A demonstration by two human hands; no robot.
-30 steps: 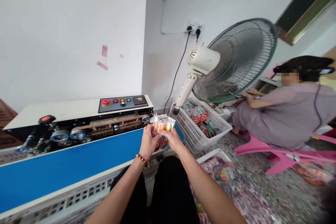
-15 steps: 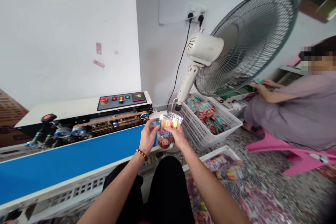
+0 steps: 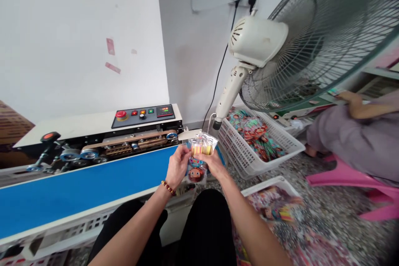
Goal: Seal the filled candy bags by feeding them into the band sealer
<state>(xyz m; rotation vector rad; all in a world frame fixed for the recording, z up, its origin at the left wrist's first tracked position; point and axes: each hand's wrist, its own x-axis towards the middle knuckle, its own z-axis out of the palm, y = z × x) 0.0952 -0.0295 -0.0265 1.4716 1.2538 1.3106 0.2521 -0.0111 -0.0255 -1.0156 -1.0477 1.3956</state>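
Observation:
A clear printed plastic packet (image 3: pixel 196 173) with a cartoon face at its bottom and yellow and pink striped pieces inside hangs upright between my hands, just past the right end of the blue conveyor belt (image 3: pixel 124 178). My left hand (image 3: pixel 178 164), with a beaded bracelet at the wrist, pinches the packet's left edge. From the right, my right hand (image 3: pixel 213 163) grips it with the thumb across the front. Behind the belt stands a band sealing machine (image 3: pixel 140 122) with a red stop button, small lit buttons and a lit display.
A large fan (image 3: pixel 258 43) leans in from the right. Below it a white basket (image 3: pixel 274 158) holds many printed packets. A lower white crate (image 3: pixel 280 181) and the floor beside it hold more packets. At far right a co-worker in grey sits on a pink stool (image 3: pixel 349 178).
My view has shifted, so the fan looks larger and the co-worker sits further right, the face out of frame. Both hands still hold the packet, its cartoon face now more fully visible.

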